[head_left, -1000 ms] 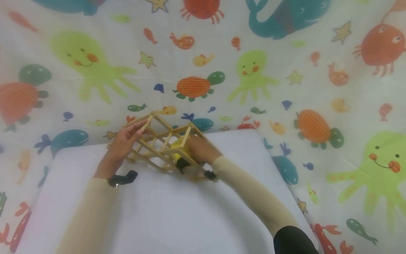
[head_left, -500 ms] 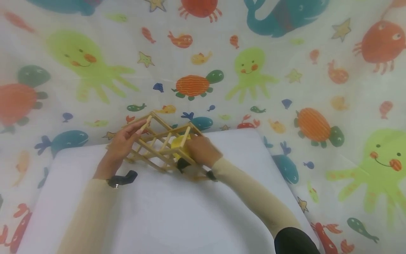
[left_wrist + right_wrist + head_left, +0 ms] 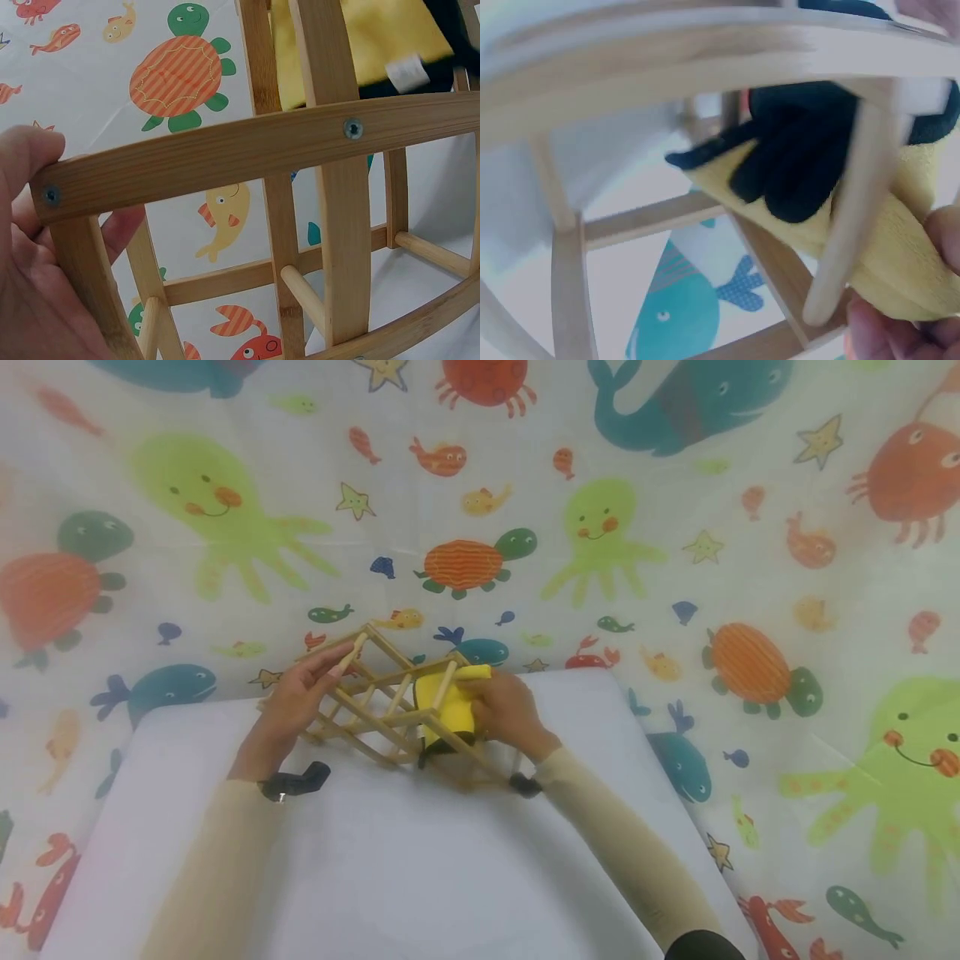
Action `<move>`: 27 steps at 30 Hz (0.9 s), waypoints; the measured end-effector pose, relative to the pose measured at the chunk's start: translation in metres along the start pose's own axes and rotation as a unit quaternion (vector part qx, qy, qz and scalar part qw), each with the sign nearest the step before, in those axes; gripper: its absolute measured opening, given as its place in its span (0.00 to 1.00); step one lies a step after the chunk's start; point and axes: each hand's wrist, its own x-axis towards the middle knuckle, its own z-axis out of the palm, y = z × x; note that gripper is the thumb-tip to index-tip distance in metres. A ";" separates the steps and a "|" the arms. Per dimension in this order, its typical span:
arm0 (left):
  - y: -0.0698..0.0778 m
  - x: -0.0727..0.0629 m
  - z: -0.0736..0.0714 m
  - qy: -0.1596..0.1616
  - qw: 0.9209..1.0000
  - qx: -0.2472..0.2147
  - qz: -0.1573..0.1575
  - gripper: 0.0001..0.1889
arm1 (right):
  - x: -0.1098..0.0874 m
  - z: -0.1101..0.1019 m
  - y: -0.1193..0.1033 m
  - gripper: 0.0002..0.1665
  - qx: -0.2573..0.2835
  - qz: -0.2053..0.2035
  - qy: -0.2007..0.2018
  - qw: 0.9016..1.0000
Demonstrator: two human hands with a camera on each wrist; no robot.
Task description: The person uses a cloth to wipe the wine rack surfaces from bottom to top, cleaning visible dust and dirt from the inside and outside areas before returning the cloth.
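Observation:
A wooden lattice rack (image 3: 445, 685) of crossed slats and round dowels stands at the far side of the white table. My left hand (image 3: 288, 710) holds its left end; in the left wrist view, the hand (image 3: 45, 300) wraps round the corner of a slat (image 3: 210, 165). A yellow cloth (image 3: 457, 706) with dark trim hangs over the rack's right part, one rolled end sticking out above the dowel. My right hand (image 3: 510, 710) pinches this cloth. Up close in the right wrist view, fingertips (image 3: 900, 337) grip the yellow fabric (image 3: 900, 255) beside a dowel; its dark part (image 3: 795, 165) bunches inside the frame.
A white curtain (image 3: 300, 560) printed with sea animals hangs directly behind the rack. The white tabletop (image 3: 420, 860) extends in front of it, under my forearms. Dark wrist straps (image 3: 296, 782) are worn on both arms.
My right hand has moved to the right and out of the rack's right end with the cloth. More yellow now shows, including the rolled end. The left hand keeps its hold on the rack.

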 end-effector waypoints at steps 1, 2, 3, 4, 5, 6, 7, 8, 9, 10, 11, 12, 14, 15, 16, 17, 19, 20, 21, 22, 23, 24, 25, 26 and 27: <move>0.000 0.000 0.000 0.001 1.000 0.001 -0.002 0.27 | -0.001 -0.001 0.001 0.26 0.012 0.006 0.011 1.000; 0.001 0.000 0.000 0.001 1.000 0.001 -0.005 0.27 | -0.002 -0.002 0.002 0.26 0.022 0.011 0.023 0.999; 0.001 0.000 0.001 0.003 1.000 0.001 -0.008 0.26 | -0.003 -0.003 0.003 0.26 0.030 0.015 0.031 0.999; 0.002 0.000 0.001 0.004 1.000 0.000 -0.008 0.27 | -0.003 -0.003 0.002 0.26 0.036 0.018 0.036 0.999; 0.002 0.000 0.001 0.005 1.000 -0.001 -0.009 0.27 | -0.003 -0.003 0.002 0.26 0.040 0.021 0.037 0.998; 0.003 0.000 0.001 0.005 1.000 -0.001 -0.010 0.27 | -0.002 -0.003 0.001 0.26 0.042 0.026 0.034 0.998; 0.003 0.000 0.001 0.005 1.000 0.000 -0.010 0.27 | -0.002 -0.003 0.000 0.26 0.042 0.028 0.027 0.998; 0.003 -0.001 0.000 0.005 1.000 -0.001 -0.011 0.27 | -0.001 -0.003 -0.001 0.27 0.043 0.030 0.018 0.998; 0.003 -0.001 0.000 0.004 1.000 -0.003 -0.009 0.27 | 0.000 -0.002 -0.002 0.27 0.043 0.032 0.008 0.999; 0.004 -0.001 0.000 0.003 1.000 -0.005 -0.008 0.27 | 0.000 -0.002 -0.002 0.27 0.041 0.028 0.001 0.999; 0.003 -0.002 0.000 0.003 1.000 -0.006 -0.008 0.27 | 0.001 -0.002 -0.002 0.27 0.040 0.025 -0.003 0.999; 0.003 -0.002 -0.001 0.003 1.000 -0.004 -0.009 0.27 | 0.001 -0.002 -0.001 0.27 0.042 0.019 -0.002 0.999; 0.003 -0.002 -0.001 0.003 1.000 -0.007 -0.008 0.27 | -0.002 -0.002 0.004 0.26 0.048 0.010 0.018 0.999; 0.003 -0.002 -0.001 0.002 1.000 -0.008 -0.005 0.27 | -0.004 -0.003 0.007 0.26 0.054 0.007 0.038 0.998; 0.003 -0.002 0.000 0.001 1.000 -0.007 -0.007 0.27 | -0.006 -0.004 0.010 0.26 0.061 0.006 0.063 0.996; 0.003 -0.002 0.000 0.001 1.000 -0.007 -0.007 0.28 | -0.009 -0.006 0.013 0.25 0.073 0.010 0.089 0.993; 0.003 -0.001 0.001 -0.001 1.000 -0.010 -0.005 0.28 | -0.014 -0.010 0.021 0.23 0.089 0.022 0.150 0.984; 0.003 -0.001 0.001 -0.001 1.000 -0.010 -0.006 0.28 | -0.017 -0.013 0.025 0.22 0.106 0.032 0.179 0.978; 0.003 -0.001 0.002 -0.001 1.000 -0.009 -0.007 0.28 | -0.019 -0.016 0.028 0.21 0.123 0.044 0.208 0.969; 0.003 -0.001 0.002 0.000 1.000 -0.009 -0.008 0.28 | -0.021 -0.019 0.032 0.19 0.137 0.057 0.233 0.961; 0.003 -0.001 0.002 0.000 1.000 -0.010 -0.008 0.28 | -0.023 -0.023 0.036 0.18 0.154 0.067 0.257 0.952; 0.003 0.000 0.002 -0.001 1.000 -0.009 -0.008 0.28 | -0.024 -0.026 0.040 0.18 0.168 0.076 0.279 0.942; 0.003 -0.001 0.002 0.000 1.000 -0.009 -0.008 0.28 | -0.026 -0.030 0.044 0.17 0.191 0.082 0.300 0.931; 0.004 -0.001 0.002 0.000 1.000 -0.009 -0.007 0.28 | -0.028 -0.033 0.047 0.18 0.208 0.086 0.317 0.921; 0.003 -0.001 0.001 0.000 1.000 -0.008 -0.005 0.28 | -0.030 -0.037 0.051 0.19 0.220 0.086 0.335 0.912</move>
